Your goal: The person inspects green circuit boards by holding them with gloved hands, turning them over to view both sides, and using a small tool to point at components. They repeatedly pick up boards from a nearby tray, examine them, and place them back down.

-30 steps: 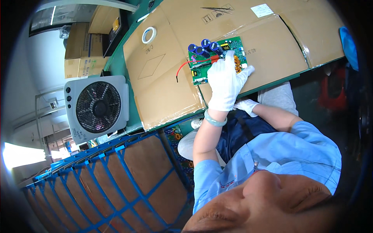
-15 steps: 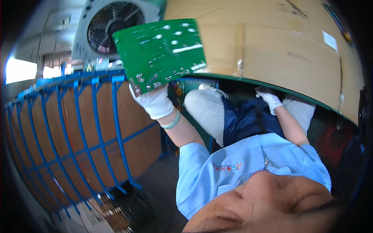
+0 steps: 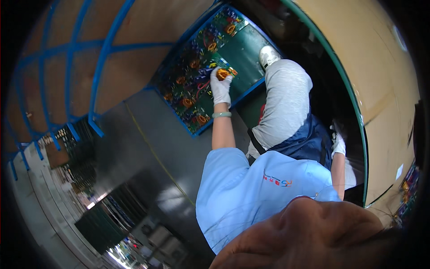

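Note:
My left hand, in a white glove with a pale green bangle at the wrist, reaches over a low blue-framed rack. Its fingers are closed at the orange copper coil of a green circuit board, which is partly hidden by the hand. Several similar boards with coils, coloured wires and small parts lie around it. Bare green surface shows beside them. At the side of my dark blue apron, my white-gloved right hand rests with fingers stretched out, holding nothing that I can see.
A large cardboard-covered surface with a green edge lies on the right. Blue bars over brown panels stand at the upper left. The grey floor carries a yellow line, and dark stacked racks stand at the lower left.
My left hand has lowered from holding a green circuit board up in front of a fan to the boards on the low rack. The view has swung left; my right hand stays by my lap.

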A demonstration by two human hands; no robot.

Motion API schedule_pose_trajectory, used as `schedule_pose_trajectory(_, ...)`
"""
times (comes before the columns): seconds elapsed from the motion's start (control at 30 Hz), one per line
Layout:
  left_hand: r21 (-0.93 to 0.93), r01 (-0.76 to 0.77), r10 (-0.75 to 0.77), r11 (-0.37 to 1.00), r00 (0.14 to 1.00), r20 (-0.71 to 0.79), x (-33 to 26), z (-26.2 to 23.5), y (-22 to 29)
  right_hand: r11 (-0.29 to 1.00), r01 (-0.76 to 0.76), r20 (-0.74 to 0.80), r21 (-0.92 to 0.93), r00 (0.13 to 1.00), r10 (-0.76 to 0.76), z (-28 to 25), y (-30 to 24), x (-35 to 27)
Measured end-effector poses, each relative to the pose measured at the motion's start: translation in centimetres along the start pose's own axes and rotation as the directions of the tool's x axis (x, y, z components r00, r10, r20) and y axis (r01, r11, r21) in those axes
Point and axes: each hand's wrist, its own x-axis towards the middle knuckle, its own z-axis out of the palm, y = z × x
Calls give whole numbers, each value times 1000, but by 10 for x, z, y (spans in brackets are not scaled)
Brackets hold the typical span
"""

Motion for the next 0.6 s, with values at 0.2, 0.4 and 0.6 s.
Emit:
schedule_pose_trajectory(0.2, 653, 119, -34, 748, 989, -141, -15, 6, -148, 992, 47, 6, -120, 999, -47, 6, -32, -15)
schedule_pose_trajectory(0.4, 800, 279, -180, 531, 960, -215, -17, -11, -164, 994, 46, -105, -100, 993, -56, 21, -41, -23)
schedule_pose_trajectory(0.6, 819, 348, -193, 456, 937, -290, -18, -33, -171, 957, 109, -16, -268, 993, -118, 25, -53, -41)
